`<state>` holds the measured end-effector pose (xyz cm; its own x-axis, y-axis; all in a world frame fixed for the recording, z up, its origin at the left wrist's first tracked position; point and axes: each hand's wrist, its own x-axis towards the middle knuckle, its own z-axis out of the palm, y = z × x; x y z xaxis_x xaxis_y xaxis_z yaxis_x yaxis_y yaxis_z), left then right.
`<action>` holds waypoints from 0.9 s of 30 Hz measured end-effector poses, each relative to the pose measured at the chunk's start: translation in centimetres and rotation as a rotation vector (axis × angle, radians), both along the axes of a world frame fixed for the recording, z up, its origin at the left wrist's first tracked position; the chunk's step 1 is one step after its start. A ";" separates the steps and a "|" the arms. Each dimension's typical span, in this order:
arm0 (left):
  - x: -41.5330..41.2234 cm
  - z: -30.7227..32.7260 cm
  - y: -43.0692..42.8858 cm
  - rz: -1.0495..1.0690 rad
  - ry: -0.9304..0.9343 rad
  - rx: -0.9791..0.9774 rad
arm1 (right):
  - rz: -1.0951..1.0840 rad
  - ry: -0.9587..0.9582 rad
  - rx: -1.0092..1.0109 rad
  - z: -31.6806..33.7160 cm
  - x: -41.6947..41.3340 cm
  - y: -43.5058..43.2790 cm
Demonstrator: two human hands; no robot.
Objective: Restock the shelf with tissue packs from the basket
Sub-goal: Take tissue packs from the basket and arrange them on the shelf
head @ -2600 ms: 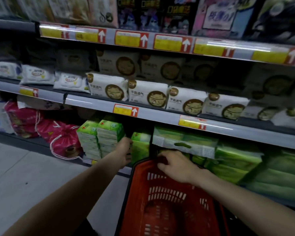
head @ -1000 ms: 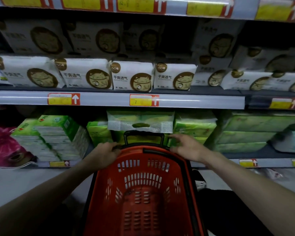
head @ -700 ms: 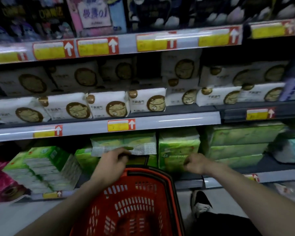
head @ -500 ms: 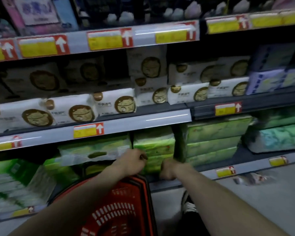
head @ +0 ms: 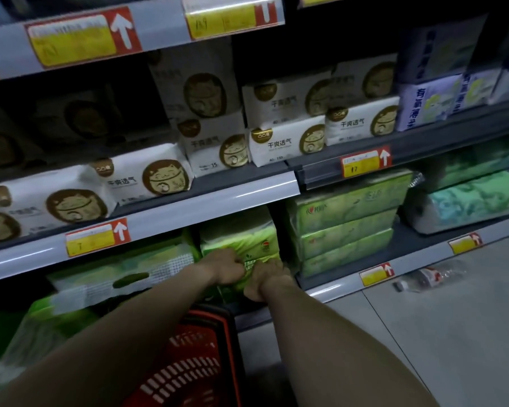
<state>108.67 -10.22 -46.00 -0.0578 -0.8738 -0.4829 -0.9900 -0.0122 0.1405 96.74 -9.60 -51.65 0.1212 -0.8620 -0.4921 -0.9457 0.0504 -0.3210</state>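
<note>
Leaving the red basket (head: 194, 365), the left hand (head: 227, 267) and right hand (head: 269, 277) are now curling their fingers onto a green tissue pack (head: 241, 239), which is sitting on the bottom shelf (head: 332, 289) at the basket's twelve o'clock. They are probably seating it.

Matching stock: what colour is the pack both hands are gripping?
Light green, with a small red logo; the pack shows best in the head view.

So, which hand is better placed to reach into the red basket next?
Probably left: both the left hand and right hand grip the green tissue pack, but the red basket sits below the left forearm.
</note>
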 end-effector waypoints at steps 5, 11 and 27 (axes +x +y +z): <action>0.7 -0.2 1.5 0.012 0.108 0.050 | 0.022 -0.025 0.007 0.3 -1.0 0.5; 0.2 2.2 2.6 0.221 0.463 -0.023 | -0.439 -0.535 0.098 3.5 -4.4 -0.2; -13.6 3.9 -0.5 0.716 1.266 0.081 | -1.317 -1.616 0.095 -0.5 -15.6 -5.5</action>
